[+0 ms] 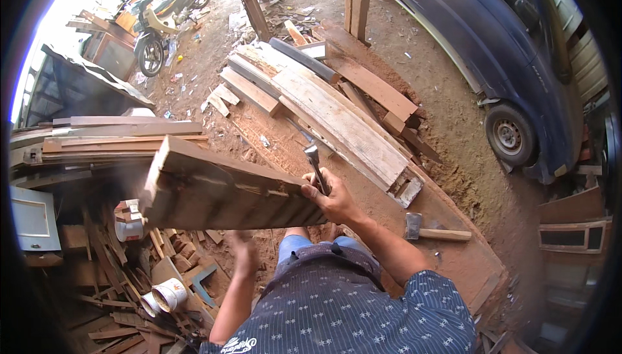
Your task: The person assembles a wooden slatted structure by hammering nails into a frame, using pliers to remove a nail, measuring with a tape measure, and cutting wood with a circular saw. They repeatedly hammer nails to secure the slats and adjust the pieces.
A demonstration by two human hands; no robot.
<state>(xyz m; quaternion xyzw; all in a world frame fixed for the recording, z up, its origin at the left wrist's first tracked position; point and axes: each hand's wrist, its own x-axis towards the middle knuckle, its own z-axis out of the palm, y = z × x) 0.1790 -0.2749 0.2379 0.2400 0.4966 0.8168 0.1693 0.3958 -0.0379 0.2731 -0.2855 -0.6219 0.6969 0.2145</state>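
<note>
A thick, dark wooden plank (227, 192) is raised across the front of me, its left end higher than the right. My right hand (334, 200) is at the plank's right end, fingers closed round a hammer (315, 161) with a shiny metal head pointing up. Whether that hand also grips the plank, I cannot tell. Just below the plank's lower edge is my left hand (243, 250), smeared by motion, with its fingers unclear. To the right, a tool with a square metal head and wooden handle (440, 233) lies on a broad board (453, 266).
Stacked planks (343, 124) lie ahead, with more timber (123, 143) at the left. Wood offcuts and white buckets (170, 294) crowd the lower left. A dark blue vehicle (492, 43) stands at right, a motorcycle (152, 30) at far left, and a wooden post (249, 1) ahead.
</note>
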